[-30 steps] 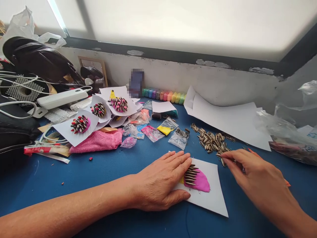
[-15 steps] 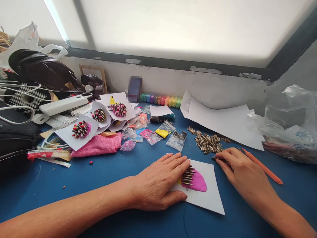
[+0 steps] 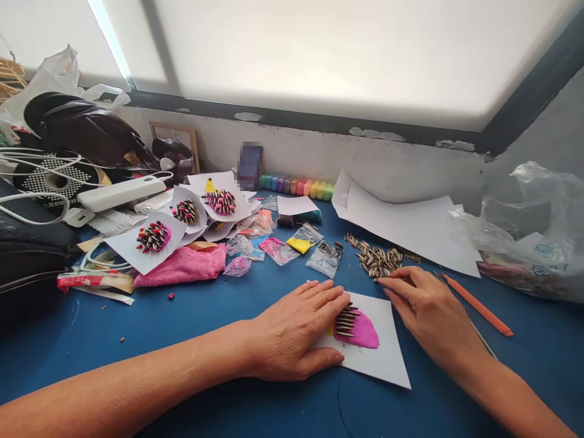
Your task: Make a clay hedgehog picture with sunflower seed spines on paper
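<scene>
Head view: seeds (image 3: 378,258) lie just beside the right grip (image 3: 426,307).

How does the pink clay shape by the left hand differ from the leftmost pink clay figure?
The pink clay shape has a bare right part; the leftmost pink clay figure is mostly covered by dark seeds. The figure carries red pieces; the shape shows none. Both have seeds and lie on white paper.

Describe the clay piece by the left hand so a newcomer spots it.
On the blue table, find the white sheet under the left hand. The magenta clay shape lies on it, right of that hand. Unlike the seed-studded pieces farther left, its seeds leave the right side bare.
</scene>
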